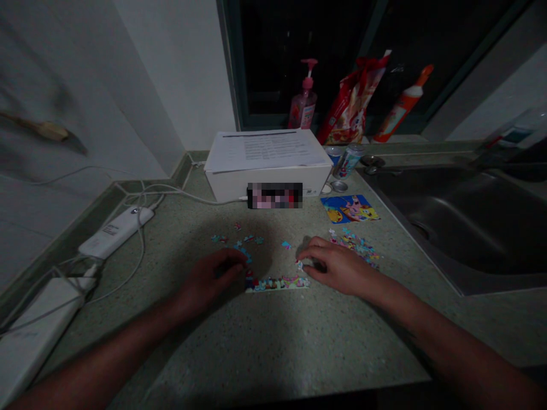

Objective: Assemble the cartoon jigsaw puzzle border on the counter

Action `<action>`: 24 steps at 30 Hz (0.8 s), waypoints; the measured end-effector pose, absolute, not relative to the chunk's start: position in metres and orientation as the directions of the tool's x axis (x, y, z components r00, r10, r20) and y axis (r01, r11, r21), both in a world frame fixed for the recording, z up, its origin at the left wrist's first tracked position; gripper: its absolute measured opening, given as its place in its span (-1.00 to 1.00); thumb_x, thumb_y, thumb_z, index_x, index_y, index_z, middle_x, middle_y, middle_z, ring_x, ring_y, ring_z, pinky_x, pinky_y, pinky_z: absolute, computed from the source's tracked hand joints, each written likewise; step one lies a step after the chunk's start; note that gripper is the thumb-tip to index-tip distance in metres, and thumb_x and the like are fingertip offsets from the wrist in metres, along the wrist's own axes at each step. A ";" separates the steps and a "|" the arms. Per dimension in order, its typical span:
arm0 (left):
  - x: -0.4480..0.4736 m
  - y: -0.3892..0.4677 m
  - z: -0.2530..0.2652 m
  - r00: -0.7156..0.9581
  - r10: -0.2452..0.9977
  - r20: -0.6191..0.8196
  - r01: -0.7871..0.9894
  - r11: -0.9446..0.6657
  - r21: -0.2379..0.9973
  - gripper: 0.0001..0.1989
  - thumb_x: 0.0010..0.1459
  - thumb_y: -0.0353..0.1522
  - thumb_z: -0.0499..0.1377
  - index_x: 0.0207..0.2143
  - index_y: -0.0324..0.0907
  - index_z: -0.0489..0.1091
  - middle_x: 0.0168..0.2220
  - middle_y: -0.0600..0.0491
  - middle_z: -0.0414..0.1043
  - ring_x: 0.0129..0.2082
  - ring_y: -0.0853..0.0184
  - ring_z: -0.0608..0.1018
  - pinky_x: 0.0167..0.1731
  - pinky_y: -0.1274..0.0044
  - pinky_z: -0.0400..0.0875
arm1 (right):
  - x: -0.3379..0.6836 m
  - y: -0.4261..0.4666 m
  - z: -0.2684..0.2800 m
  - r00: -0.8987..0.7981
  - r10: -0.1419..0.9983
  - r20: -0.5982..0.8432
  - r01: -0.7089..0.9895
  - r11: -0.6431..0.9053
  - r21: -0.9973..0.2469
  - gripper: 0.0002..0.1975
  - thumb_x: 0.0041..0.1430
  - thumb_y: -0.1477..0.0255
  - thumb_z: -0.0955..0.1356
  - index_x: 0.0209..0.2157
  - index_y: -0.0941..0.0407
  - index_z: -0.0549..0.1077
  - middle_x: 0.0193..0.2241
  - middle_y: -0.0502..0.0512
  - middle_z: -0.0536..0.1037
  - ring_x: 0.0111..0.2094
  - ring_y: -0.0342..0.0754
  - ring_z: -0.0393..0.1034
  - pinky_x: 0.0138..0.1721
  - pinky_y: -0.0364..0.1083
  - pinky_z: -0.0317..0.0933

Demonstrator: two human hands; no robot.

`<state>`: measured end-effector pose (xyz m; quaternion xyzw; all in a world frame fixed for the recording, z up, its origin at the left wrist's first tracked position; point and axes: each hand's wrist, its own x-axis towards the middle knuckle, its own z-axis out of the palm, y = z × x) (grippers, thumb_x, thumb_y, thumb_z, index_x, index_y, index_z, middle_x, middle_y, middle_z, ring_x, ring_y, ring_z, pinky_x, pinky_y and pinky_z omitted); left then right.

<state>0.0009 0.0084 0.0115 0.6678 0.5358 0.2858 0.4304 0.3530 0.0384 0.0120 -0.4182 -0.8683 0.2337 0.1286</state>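
Note:
A joined strip of jigsaw puzzle (pixel 280 283) lies on the counter, with a short column of pieces rising at its left end. My left hand (pixel 213 276) rests beside that column, fingertips at its edge, with a gap between thumb and fingers; whether the tips press on it is hard to see. Just above the strip's right end, my right hand (pixel 337 265) pinches a small puzzle piece (pixel 299 265) between thumb and fingers. A loose blue piece (pixel 286 245) lies between the hands. Several loose pieces (pixel 252 240) are farther back, and a pile of pieces (pixel 361 247) lies behind my right hand.
A colourful picture card (pixel 350 209) lies by a can (pixel 348 161). Behind stands a white box (pixel 269 156) with papers on top and a blurred-out device against its front. Cables and a white power strip (pixel 115 230) run along the left; a sink (pixel 465 216) is right.

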 end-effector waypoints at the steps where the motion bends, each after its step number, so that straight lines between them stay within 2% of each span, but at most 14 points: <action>1: 0.001 0.009 0.012 0.265 0.961 -0.082 0.472 -0.055 0.880 -0.77 0.31 -0.13 0.28 -0.15 -0.06 0.60 -0.17 -0.03 0.73 -0.14 0.13 0.70 0.01 0.22 0.63 | 0.353 0.038 0.012 -0.615 0.788 0.026 0.670 0.540 -0.510 -0.76 0.36 0.53 0.43 -0.01 0.00 0.63 -0.04 0.11 0.61 -0.12 -0.01 0.59 -0.08 -0.02 0.44; 18: -0.003 0.010 0.013 0.261 0.962 -0.080 0.474 -0.055 0.879 -0.76 0.32 -0.14 0.27 -0.13 -0.06 0.61 -0.16 -0.04 0.71 -0.14 0.15 0.69 0.01 0.21 0.63 | 0.355 0.040 0.008 -0.543 0.839 0.026 0.753 0.500 -0.428 -0.80 0.35 0.51 0.41 -0.04 0.01 0.60 -0.06 0.13 0.64 -0.08 0.07 0.61 -0.06 0.03 0.42; 24: -0.002 0.010 0.012 0.244 0.963 -0.116 0.423 0.002 0.906 -0.76 0.30 -0.15 0.26 -0.11 -0.07 0.60 -0.14 -0.05 0.69 -0.17 0.16 0.69 -0.17 0.30 0.69 | 0.349 0.044 0.008 -0.481 0.874 0.063 0.790 0.464 -0.401 -0.82 0.35 0.51 0.40 -0.06 0.03 0.60 -0.09 0.14 0.63 -0.18 0.04 0.60 -0.15 0.01 0.40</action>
